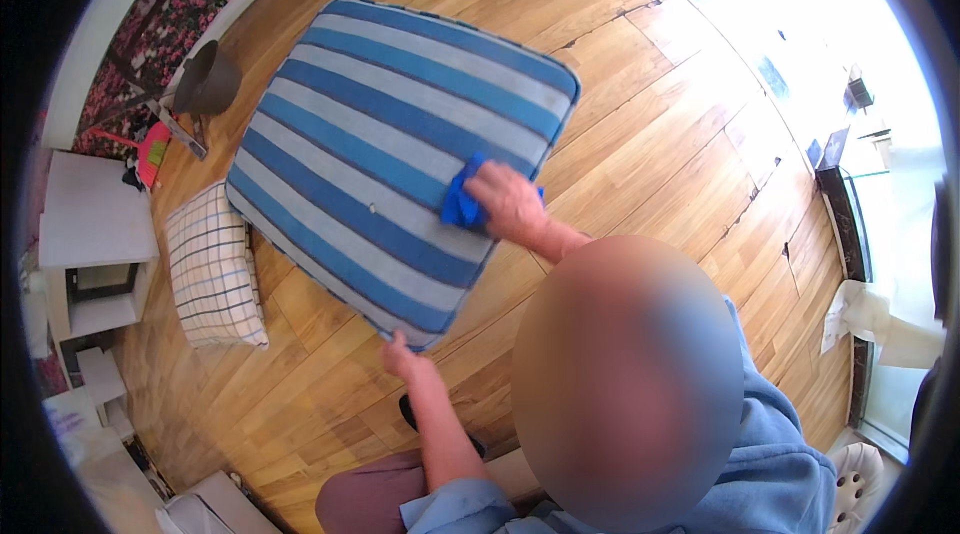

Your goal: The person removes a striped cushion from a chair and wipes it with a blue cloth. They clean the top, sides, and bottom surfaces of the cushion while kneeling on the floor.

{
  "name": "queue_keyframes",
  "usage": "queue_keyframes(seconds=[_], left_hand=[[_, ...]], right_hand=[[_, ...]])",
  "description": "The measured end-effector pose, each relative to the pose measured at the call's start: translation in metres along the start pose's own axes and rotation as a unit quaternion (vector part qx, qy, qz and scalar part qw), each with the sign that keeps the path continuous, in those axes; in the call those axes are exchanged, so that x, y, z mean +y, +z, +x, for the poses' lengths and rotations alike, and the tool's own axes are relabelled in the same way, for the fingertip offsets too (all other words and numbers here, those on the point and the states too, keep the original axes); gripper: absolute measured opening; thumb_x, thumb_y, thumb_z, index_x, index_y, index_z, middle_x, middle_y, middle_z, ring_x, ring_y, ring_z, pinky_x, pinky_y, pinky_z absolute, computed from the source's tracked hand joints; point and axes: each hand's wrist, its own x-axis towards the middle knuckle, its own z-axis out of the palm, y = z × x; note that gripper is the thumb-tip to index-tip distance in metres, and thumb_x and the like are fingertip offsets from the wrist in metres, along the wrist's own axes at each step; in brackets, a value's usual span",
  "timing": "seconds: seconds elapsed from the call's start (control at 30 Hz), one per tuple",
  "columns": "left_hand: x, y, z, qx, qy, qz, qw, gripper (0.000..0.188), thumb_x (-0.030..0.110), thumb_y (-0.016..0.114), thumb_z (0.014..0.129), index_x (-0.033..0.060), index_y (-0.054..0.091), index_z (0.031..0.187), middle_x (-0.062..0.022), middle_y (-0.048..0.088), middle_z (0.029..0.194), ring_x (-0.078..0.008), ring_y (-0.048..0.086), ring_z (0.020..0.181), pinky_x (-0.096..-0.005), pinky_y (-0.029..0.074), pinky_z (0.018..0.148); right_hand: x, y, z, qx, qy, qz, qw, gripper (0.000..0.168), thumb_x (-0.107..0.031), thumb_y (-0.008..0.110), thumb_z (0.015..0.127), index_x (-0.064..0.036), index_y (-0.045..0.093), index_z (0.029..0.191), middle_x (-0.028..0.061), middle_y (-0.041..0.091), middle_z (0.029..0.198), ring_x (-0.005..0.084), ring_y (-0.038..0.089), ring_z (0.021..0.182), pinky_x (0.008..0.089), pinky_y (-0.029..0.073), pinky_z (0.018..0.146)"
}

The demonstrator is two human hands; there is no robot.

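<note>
A large cushion with blue and pale grey stripes [375,128] fills the middle of the view, with a small light spot on its top face. My left hand [401,357] grips the cushion's near corner at the piped edge. On the right part of the top face, my right hand [510,200] presses a crumpled blue cloth [461,200], its fingers bent over it and slightly blurred. What supports the cushion underneath is hidden. Beside its left corner lies a checked white pillow [214,271] on the floor, partly covered by the cushion.
Wood-pattern flooring [675,151] surrounds the cushion. A white cabinet [97,211] stands at left, near a dark bucket [210,80] and a pink brush or broom head [154,151]. Dark-edged glass panels [855,219] stand at right. A blurred oval covers the lower middle.
</note>
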Motion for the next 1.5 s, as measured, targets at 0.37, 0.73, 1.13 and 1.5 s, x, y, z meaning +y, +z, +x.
queue_keyframes(seconds=[0.37,0.73,1.13,1.5], left_hand=[[0.062,0.08,-0.046,-0.08,0.529,0.49,0.688,0.068,0.04,0.063,0.092,0.0124,0.036,0.148,-0.0231,0.035,0.149,-0.0425,0.031,0.138,-0.0555,0.024,0.112],[0.057,0.082,-0.035,-0.139,0.409,0.642,0.634,0.091,0.076,0.044,0.088,0.0291,0.01,0.158,-0.0186,-0.002,0.164,-0.0413,-0.007,0.15,-0.0612,-0.007,0.116],[0.049,0.087,-0.036,-0.127,0.413,0.657,0.618,0.091,0.077,0.04,0.089,0.0281,0.006,0.158,-0.02,-0.003,0.163,-0.0432,-0.006,0.149,-0.0623,-0.008,0.115],[0.056,0.08,-0.034,-0.146,0.378,0.662,0.63,0.093,0.078,0.04,0.088,0.0293,0.004,0.159,-0.0186,-0.008,0.163,-0.0401,-0.012,0.15,-0.0611,-0.011,0.115]], right_hand=[[-0.053,0.014,-0.035,-0.137,-0.211,0.025,0.968,0.037,-0.013,0.068,0.076,-0.016,0.059,0.112,0.0066,0.05,0.103,0.0257,0.056,0.096,0.0391,0.047,0.078],[0.057,-0.028,-0.052,0.177,0.286,-0.142,0.931,0.053,0.004,0.067,0.065,-0.011,0.059,0.114,0.0138,0.052,0.107,0.0362,0.056,0.101,0.0438,0.05,0.082],[-0.04,0.018,-0.074,-0.142,-0.268,-0.046,0.952,0.025,-0.018,0.061,0.08,-0.022,0.057,0.104,0.0046,0.044,0.093,0.0217,0.051,0.086,0.0349,0.042,0.071],[0.031,-0.038,-0.088,0.086,0.172,-0.098,0.976,0.039,0.0,0.063,0.071,-0.012,0.062,0.108,0.0134,0.056,0.1,0.0353,0.059,0.092,0.0438,0.05,0.076]])
